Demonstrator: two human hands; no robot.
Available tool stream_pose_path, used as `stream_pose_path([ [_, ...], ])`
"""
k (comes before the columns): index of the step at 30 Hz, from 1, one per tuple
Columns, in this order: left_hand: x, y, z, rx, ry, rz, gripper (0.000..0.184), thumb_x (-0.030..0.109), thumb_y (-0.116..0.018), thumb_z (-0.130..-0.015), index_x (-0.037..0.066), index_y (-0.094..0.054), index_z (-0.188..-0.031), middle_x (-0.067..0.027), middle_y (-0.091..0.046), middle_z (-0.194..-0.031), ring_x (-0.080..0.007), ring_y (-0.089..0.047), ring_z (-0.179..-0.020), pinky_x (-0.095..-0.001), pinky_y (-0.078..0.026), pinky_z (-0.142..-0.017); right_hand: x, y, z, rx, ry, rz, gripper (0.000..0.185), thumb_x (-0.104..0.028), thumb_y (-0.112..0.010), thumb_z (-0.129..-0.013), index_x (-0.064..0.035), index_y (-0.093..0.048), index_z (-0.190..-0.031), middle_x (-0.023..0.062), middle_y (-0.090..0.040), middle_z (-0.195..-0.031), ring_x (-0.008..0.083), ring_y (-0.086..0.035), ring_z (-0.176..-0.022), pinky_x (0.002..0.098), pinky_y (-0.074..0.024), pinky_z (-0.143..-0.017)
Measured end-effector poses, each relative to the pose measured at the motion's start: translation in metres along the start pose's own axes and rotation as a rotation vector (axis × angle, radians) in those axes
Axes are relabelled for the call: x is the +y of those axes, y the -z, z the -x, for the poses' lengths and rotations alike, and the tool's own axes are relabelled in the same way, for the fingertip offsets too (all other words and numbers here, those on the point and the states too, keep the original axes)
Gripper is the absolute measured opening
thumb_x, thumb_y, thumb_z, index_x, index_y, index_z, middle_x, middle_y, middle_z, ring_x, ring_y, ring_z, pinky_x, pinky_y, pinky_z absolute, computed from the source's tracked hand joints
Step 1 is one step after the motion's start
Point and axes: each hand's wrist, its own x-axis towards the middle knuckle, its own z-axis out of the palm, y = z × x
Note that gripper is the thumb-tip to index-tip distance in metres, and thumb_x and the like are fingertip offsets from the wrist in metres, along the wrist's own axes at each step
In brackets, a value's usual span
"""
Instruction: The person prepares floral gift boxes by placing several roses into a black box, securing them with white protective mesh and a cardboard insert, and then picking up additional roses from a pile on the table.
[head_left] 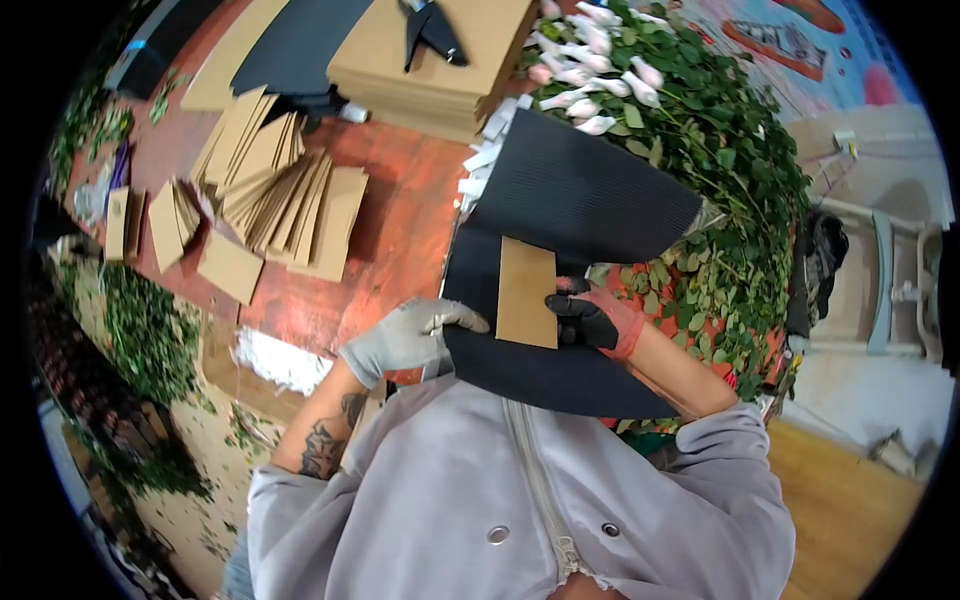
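A large black sheet (560, 380) lies in front of my body, its upper part (590, 190) ribbed and folded back. On its smooth face rests a small brown cardboard rectangle (527, 295). My left hand (410, 335), in a pale grey glove, grips the sheet's left edge with the thumb on top. My right hand (600, 318), gloved in red with black fingers, is closed at the cardboard rectangle's right edge, with some fingertips hidden.
Loose brown cardboard pieces (285, 195) spread over the red table (400, 200) at left. Behind them, black-handled cutters (432, 35) lie on a cardboard stack (440, 85). White-wrapped roses (590, 60) with leafy stems (720, 170) pile up on the right. A chair frame (885, 260) stands far right.
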Motion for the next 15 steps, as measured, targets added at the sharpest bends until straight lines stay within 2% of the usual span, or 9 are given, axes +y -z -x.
stream_pose_path([
  [1,-0.001,0.001,0.001,-0.023,0.032,0.011,0.025,0.011,-0.057,-0.082,0.004,-0.063,-0.105,-0.0104,-0.066,-0.102,-0.0218,-0.063,-0.097,-0.0319,-0.048,-0.088,0.005,-0.002,-0.001,-0.014,-0.024,0.009,0.033,-0.019,-0.059,-0.087,-0.0024,-0.056,-0.116,0.0042,-0.064,-0.096,0.0100,-0.061,-0.074,0.0182,-0.0474,-0.060],
  [5,-0.023,0.007,-0.001,-0.038,-0.016,0.013,0.025,0.015,-0.056,-0.083,0.005,-0.063,-0.105,-0.0093,-0.067,-0.100,-0.0203,-0.063,-0.096,-0.0313,-0.049,-0.085,0.019,0.000,-0.008,0.210,0.017,-0.044,0.030,-0.018,-0.060,-0.086,-0.0017,-0.059,-0.110,0.0030,-0.064,-0.086,0.0084,-0.059,-0.068,0.0185,-0.0449,-0.056],
  [6,-0.032,0.004,-0.003,-0.019,0.122,0.092,0.025,0.013,-0.058,-0.080,0.005,-0.064,-0.104,-0.0097,-0.066,-0.100,-0.0222,-0.063,-0.094,-0.0320,-0.049,-0.084,0.024,0.005,-0.013,0.241,0.070,-0.062,0.027,-0.016,-0.060,-0.085,-0.0013,-0.060,-0.107,0.0033,-0.064,-0.084,0.0087,-0.059,-0.067,0.0193,-0.0454,-0.056],
  [7,-0.026,0.001,-0.001,-0.015,0.116,0.092,0.025,0.013,-0.058,-0.080,0.005,-0.064,-0.104,-0.0097,-0.066,-0.100,-0.0222,-0.063,-0.094,-0.0320,-0.049,-0.084,0.028,0.005,-0.019,0.241,0.071,-0.054,0.027,-0.016,-0.060,-0.085,-0.0013,-0.060,-0.107,0.0033,-0.064,-0.084,0.0087,-0.059,-0.067,0.0193,-0.0454,-0.056],
  [9,-0.009,-0.007,0.007,0.103,-0.004,-0.151,0.025,0.011,-0.061,-0.077,0.005,-0.064,-0.101,-0.0109,-0.066,-0.098,-0.0257,-0.063,-0.094,-0.0326,-0.048,-0.084,0.032,0.005,-0.033,0.439,0.051,0.032,0.020,-0.016,-0.063,-0.083,-0.0016,-0.061,-0.097,0.0021,-0.060,-0.073,0.0089,-0.056,-0.057,0.0205,-0.0434,-0.048],
  [10,-0.013,-0.013,0.008,0.154,-0.059,-0.131,0.025,0.008,-0.061,-0.074,0.005,-0.064,-0.099,-0.0122,-0.066,-0.096,-0.0281,-0.062,-0.093,-0.0331,-0.048,-0.085,0.034,0.009,-0.040,0.431,0.086,0.167,0.018,-0.017,-0.065,-0.082,-0.0015,-0.063,-0.091,0.0037,-0.061,-0.072,0.0105,-0.058,-0.056,0.0219,-0.0452,-0.048],
  [13,-0.016,-0.018,0.012,0.196,-0.032,-0.122,0.028,0.002,-0.056,-0.072,0.005,-0.064,-0.099,-0.0122,-0.065,-0.098,-0.0278,-0.061,-0.095,-0.0340,-0.047,-0.086,0.029,0.003,-0.050,0.448,0.136,0.246,0.016,-0.015,-0.065,-0.082,-0.0005,-0.062,-0.089,0.0047,-0.061,-0.071,0.0121,-0.060,-0.058,0.0242,-0.0474,-0.048],
  [14,-0.021,-0.018,0.012,0.199,-0.033,-0.119,0.028,0.002,-0.056,-0.072,0.005,-0.064,-0.099,-0.0122,-0.065,-0.098,-0.0278,-0.061,-0.095,-0.0340,-0.047,-0.086,0.021,0.002,-0.047,0.472,-0.010,0.314,0.014,-0.012,-0.063,-0.083,0.0015,-0.061,-0.087,0.0063,-0.061,-0.071,0.0144,-0.061,-0.060,0.0276,-0.0498,-0.048],
  [15,-0.026,-0.017,0.011,0.193,-0.035,-0.061,0.030,-0.001,-0.053,-0.071,0.004,-0.064,-0.098,-0.0123,-0.065,-0.098,-0.0281,-0.061,-0.095,-0.0343,-0.047,-0.086,0.023,0.002,-0.049,0.473,-0.012,0.316,0.014,-0.012,-0.063,-0.083,0.0015,-0.061,-0.087,0.0063,-0.061,-0.071,0.0144,-0.061,-0.060,0.0276,-0.0498,-0.048],
])
